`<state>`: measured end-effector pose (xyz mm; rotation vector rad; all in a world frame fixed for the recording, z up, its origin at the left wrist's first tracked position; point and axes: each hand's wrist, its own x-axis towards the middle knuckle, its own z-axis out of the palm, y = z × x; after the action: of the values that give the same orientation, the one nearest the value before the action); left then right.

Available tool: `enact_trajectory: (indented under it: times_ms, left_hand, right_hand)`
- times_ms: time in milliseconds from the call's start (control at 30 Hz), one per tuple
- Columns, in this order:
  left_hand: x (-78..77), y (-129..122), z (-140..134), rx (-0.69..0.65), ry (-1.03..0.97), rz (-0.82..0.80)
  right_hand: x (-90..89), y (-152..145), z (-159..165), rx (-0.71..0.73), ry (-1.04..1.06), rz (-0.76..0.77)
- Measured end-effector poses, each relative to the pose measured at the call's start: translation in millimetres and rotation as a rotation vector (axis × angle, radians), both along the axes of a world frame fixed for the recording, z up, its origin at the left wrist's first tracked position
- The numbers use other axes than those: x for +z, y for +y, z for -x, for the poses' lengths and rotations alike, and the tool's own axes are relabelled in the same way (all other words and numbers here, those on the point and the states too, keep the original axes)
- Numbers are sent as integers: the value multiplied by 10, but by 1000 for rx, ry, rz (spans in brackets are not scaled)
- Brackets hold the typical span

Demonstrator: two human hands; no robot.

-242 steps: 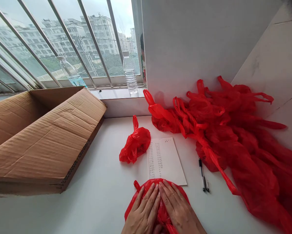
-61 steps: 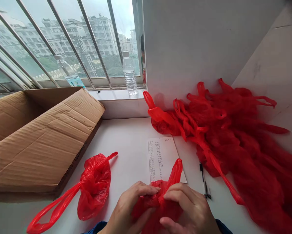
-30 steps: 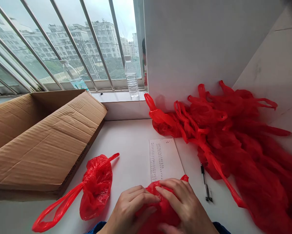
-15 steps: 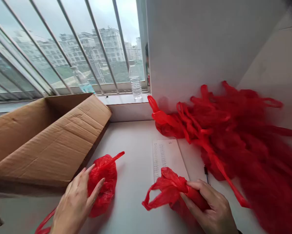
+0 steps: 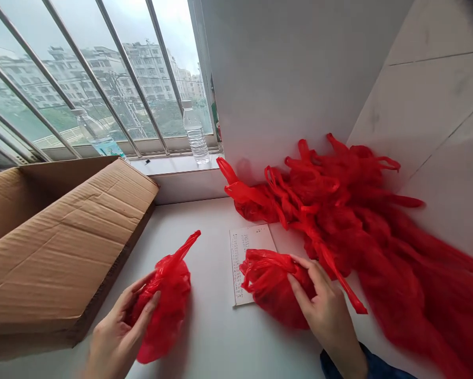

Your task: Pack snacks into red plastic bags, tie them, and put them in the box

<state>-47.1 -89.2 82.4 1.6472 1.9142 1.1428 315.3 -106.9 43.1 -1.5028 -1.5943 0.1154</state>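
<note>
Plainly, the left hand (image 5: 120,322) pinches one red bag (image 5: 169,310), the right hand (image 5: 326,302) a second bag (image 5: 274,289)

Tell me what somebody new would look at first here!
Probably the big heap of red plastic bags, sprawled across the right side of the white table. Next, maybe the two hands near the front: the left hand grips one red bag, and the right hand holds another red bag, partly hiding the written sheet. The open cardboard box fills the left side.
</note>
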Motion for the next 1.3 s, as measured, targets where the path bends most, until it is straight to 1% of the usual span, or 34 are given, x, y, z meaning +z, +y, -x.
enact_trajectory:
  times_ms: [67, 100, 200, 233, 267, 300, 367, 400, 433, 467, 533, 567, 600, 667, 700, 767, 867, 900, 967, 1067, 1167, 1233, 1300]
  left_hand:
    - [14, -30, -123, -67, -259, 84]
    - [14, -49, -185, -100, -343, 118]
    - [-12, -120, -357, -207, -425, 179]
    - [-28, -145, -408, -249, -433, 198]
    - [-44, -172, -457, -292, -441, 218]
    - [-59, -199, -502, -334, -453, 238]
    - [-73, -260, -583, -409, -504, 274]
    - [-70, -294, -616, -441, -543, 292]
    - [-61, -333, -644, -466, -584, 306]
    - [-47, -377, -664, -483, -627, 317]
    - [-14, -478, -680, -510, -684, 355]
    - [2, -530, -676, -526, -691, 386]
    - [15, -578, -665, -546, -680, 420]
    - [36, -641, -630, -580, -604, 456]
    - [45, -649, -612, -584, -534, 436]
    - [63, -613, -581, -553, -335, 327]
    - [75, -475, -564, -479, 14, 134]
    - [67, -427, -570, -475, 120, 88]
    - [17, -352, -598, -514, 284, 39]
    - [-129, -305, -664, -634, 390, 60]
    - [-274, -309, -714, -709, 418, 98]
    - [-324, -320, -723, -714, 461, 74]
    - [-342, -333, -716, -693, 496, 4]
  right_hand:
    - [-18, -4, -42, -42, 13, -32]
    - [-32, 0, -59, -55, 12, -29]
    - [-73, 17, -78, -47, -27, 38]
    - [-71, 11, -69, -42, -49, 34]
    - [-53, -6, -48, -41, -71, -2]
    - [-20, -39, -15, -48, -87, -70]
    - [76, -141, 98, -37, -95, -257]
    - [127, -201, 179, 17, -86, -335]
    - [168, -257, 275, 109, -67, -377]
    - [194, -303, 382, 235, -44, -375]
    - [188, -349, 602, 475, -20, -251]
    - [157, -348, 700, 543, -18, -163]
    - [115, -335, 780, 571, -23, -82]
    - [19, -295, 869, 579, -23, 32]
    - [-20, -276, 875, 578, -7, 75]
    - [-59, -252, 828, 590, 28, 152]
    - [-19, -246, 702, 600, 59, 239]
    - [7, -246, 669, 605, 64, 254]
    - [46, -244, 634, 614, 74, 269]
    - [13, -233, 640, 642, 64, 236]
    - [-139, -229, 660, 640, 41, 207]
    - [-255, -238, 675, 602, 7, 213]
    - [-334, -254, 697, 554, -40, 185]
